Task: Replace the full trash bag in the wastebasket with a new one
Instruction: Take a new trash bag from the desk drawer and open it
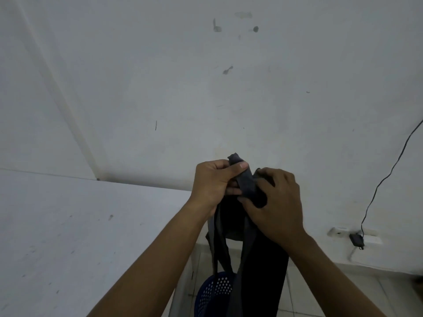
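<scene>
— Left hand (212, 186) first: what has it got?

— Its fingers are curled tight around a twisted strip of the black trash bag (256, 259), thumb pressed on top, with a short tail of plastic poking up above the thumb.

— And the right hand (272, 202)?

— Closed too, knuckles up, pinching the other gathered strip just beside the left; the two strips cross between the hands (whether a knot is formed there, I cannot tell).

— Where does the bag sit?

— It hangs from both hands, raised in front of the white wall (206, 88), its body dropping down over the blue perforated wastebasket (214, 291) on the tiled floor (343, 291).

— Anything alongside?

— A white bench (80, 236) on the left, and a black cable (386, 175) running down the wall to a plug on the right.
</scene>
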